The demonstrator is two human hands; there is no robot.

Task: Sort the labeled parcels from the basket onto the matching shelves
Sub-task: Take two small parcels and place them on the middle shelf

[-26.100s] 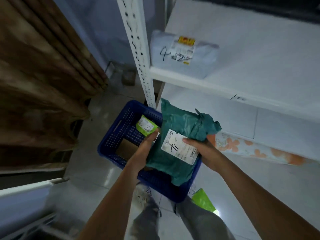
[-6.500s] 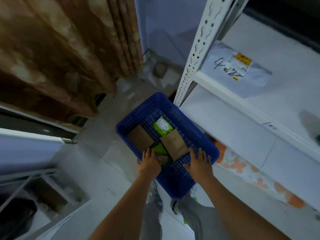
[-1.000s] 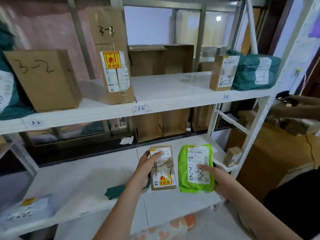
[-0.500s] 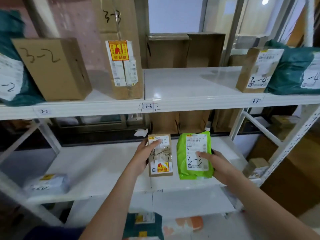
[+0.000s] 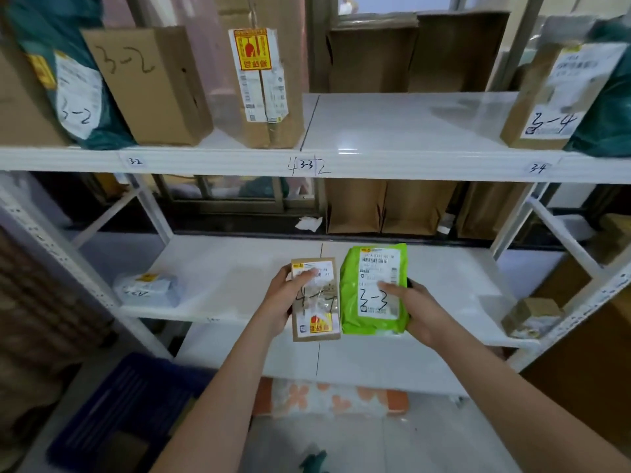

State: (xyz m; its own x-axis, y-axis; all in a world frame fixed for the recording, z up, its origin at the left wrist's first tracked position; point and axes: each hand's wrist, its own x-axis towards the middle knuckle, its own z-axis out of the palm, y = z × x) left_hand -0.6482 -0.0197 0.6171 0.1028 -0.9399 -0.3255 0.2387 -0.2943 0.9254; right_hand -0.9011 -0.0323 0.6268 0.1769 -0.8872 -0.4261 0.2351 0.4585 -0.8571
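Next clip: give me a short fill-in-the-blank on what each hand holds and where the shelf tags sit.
1. The right hand holds a green parcel with ____ handwritten on its label.
2. The left hand holds a ____ cardboard parcel.
3. On the upper shelf edge, the tag right of the 3-3 tag reads ____.
4. The blue basket sits on the ____.

Missing words: 3-3; brown; 3-4; floor

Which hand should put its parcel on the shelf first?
Probably the right hand: its green plastic parcel reads 3-3, matching the 3-3 shelf tag just above. No matching tag shows for the left hand's parcel.
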